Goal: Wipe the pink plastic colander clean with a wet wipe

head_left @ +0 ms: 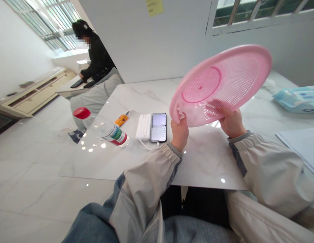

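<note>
A round pink plastic strainer basket (237, 76) is held tilted above the table, its hollow side toward me. My right hand (232, 122) grips the lower right rim, and its fingers show faintly through the mesh. At the lower left rim, my left hand (180, 133) is closed around a crumpled white wipe (180, 114). The wipe is pressed against the rim; most of it is hidden in the fingers. Left of that hand, a phone (158, 127) with its screen lit lies beside a white power bank (143, 127) with a cable.
A clear bottle (113, 134) with a red cap lies or leans at the marble table's (146, 165) left side, near an orange tag (121, 119). A blue wipes pack (297, 99) and white paper (302, 145) lie right. A person (97, 57) in black sits far left.
</note>
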A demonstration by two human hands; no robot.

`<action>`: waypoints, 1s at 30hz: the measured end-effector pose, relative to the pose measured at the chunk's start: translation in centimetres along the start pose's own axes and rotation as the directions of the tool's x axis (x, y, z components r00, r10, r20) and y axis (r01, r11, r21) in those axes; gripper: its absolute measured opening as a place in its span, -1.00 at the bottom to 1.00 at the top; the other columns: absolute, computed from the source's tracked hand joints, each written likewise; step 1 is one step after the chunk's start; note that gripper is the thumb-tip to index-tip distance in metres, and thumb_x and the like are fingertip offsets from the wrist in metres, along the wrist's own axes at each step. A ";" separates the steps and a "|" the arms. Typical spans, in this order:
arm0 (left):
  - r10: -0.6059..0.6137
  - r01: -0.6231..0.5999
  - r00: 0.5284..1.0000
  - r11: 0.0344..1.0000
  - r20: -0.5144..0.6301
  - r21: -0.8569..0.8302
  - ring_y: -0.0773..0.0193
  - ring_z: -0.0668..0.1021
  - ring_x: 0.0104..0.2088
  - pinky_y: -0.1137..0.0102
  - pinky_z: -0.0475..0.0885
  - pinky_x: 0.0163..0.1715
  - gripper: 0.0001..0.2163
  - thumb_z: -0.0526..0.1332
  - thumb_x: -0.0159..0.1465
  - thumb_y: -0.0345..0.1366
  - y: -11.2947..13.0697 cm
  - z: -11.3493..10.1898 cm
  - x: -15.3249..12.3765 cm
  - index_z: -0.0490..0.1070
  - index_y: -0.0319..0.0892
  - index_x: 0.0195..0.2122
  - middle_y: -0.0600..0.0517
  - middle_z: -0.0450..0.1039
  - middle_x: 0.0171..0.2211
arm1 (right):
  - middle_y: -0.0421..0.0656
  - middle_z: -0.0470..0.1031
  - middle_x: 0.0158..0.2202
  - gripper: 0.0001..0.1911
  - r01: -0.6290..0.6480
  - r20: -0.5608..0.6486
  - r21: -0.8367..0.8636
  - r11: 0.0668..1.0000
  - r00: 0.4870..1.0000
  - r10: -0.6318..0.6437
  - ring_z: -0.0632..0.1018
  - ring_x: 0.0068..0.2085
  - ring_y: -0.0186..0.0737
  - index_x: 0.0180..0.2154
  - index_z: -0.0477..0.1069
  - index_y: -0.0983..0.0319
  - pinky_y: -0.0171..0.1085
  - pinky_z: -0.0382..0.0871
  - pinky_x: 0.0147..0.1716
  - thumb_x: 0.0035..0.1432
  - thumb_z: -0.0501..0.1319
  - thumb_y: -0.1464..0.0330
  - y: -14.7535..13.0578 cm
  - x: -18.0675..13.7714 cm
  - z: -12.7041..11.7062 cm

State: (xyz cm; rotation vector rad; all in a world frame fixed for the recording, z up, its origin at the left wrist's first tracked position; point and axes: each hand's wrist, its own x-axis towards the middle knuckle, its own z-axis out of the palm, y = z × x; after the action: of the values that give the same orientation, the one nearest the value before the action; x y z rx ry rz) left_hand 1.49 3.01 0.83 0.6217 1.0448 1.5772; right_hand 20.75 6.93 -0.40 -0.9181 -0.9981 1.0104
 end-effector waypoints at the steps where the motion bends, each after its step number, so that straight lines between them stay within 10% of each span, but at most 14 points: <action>1: 0.069 -0.069 0.998 0.997 -0.002 0.017 0.07 0.58 0.33 0.24 0.45 0.37 -0.73 0.43 0.36 -0.30 -0.1 -0.1 0.1 0.63 -0.10 0.08 -0.06 0.69 0.11 | -0.11 0.74 0.02 -0.70 0.027 -0.036 0.011 1.000 0.999 -0.026 0.75 0.10 0.17 -0.08 0.68 0.04 0.19 0.71 0.05 0.13 0.54 0.22 0.0 0.3 -0.3; 13: 0.125 -0.140 0.983 0.984 0.132 0.110 0.10 0.61 0.22 0.23 0.43 0.33 -0.62 0.31 0.35 -0.41 -0.6 -0.6 0.2 0.58 -0.10 0.18 0.00 0.66 0.10 | -0.10 0.72 0.07 -0.64 0.055 -0.116 0.040 0.998 0.992 -0.051 0.73 0.12 0.13 0.03 0.61 0.00 0.27 0.67 0.08 0.30 0.43 0.00 1.1 1.8 -2.3; 22: 0.076 -0.078 0.997 0.973 0.019 0.219 0.11 0.63 -0.08 0.23 0.48 0.12 -0.96 0.38 0.35 -0.34 -0.1 -0.4 -0.1 0.56 -0.13 -0.27 0.07 0.54 -0.33 | -0.10 0.71 0.09 -0.65 0.071 -0.106 0.059 0.996 0.992 -0.064 0.72 0.14 0.13 0.04 0.61 -0.02 0.31 0.65 0.14 0.32 0.41 0.00 1.6 1.8 -2.3; 30: 0.101 -0.097 0.995 0.982 -0.016 0.162 -0.03 0.65 0.13 0.15 0.51 0.23 -0.84 0.41 0.39 -0.17 -0.6 -0.5 0.1 0.62 -0.16 -0.17 -0.05 0.67 -0.19 | -0.13 0.68 0.21 -0.61 -0.022 -0.044 0.114 0.993 0.999 0.027 0.66 0.29 0.11 0.07 0.59 -0.05 0.31 0.55 0.30 0.33 0.38 -0.06 2.1 1.3 -1.9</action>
State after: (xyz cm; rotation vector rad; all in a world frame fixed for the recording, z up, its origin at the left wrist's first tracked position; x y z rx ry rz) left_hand 1.33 3.02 0.10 0.7765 1.1827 1.5993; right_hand 22.34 8.51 -2.63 -0.8575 -0.8844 1.0519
